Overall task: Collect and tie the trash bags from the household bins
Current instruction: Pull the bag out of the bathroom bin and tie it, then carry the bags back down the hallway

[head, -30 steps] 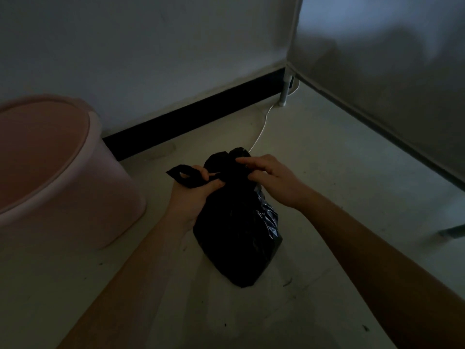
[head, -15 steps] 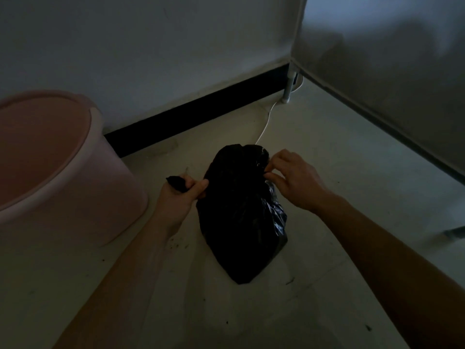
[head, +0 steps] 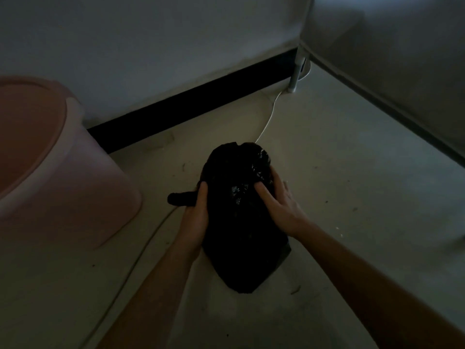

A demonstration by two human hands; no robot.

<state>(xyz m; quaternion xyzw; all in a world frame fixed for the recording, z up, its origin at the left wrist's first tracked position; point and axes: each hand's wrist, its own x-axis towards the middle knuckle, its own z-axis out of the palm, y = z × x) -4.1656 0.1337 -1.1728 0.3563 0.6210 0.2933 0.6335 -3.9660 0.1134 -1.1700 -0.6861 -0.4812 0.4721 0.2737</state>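
Dimly lit, head view only. Black trash bag (head: 241, 222) sits on the floor (head: 352, 222) at frame centre, both forearms reaching in from the bottom edge.

Left hand (head: 196, 217) on the bag's left flank, thumb lying up along the plastic; a twisted bag ear (head: 180, 199) pokes out leftward from its grip, fingers curled round it. Right hand (head: 279, 207) cups the right flank: thumb spread onto the top, other fingers wrapped over the far side, tips hidden.

Judged step: getting hold of the second ear to knot the mouth. No other ear shows, and the bag's mouth cannot be made out in the gloom. Advice: keep the left ear taut, feel along the upper right for the matching flap, squeeze air out first, cross the ears low against the contents, then pull snug without tearing thin film.

Pink bin (head: 83, 197), its target source by my guess, stands at middle left, just apart from the bag; no liner seen inside.

Floor pale, gritty with dark specks. White cable (head: 266, 127) runs from behind the bag to a white post (head: 295, 74) at upper right. Black baseboard (head: 201, 104) under a pale wall (head: 151, 46); grey fabric panel (head: 390, 59) fills the upper right.
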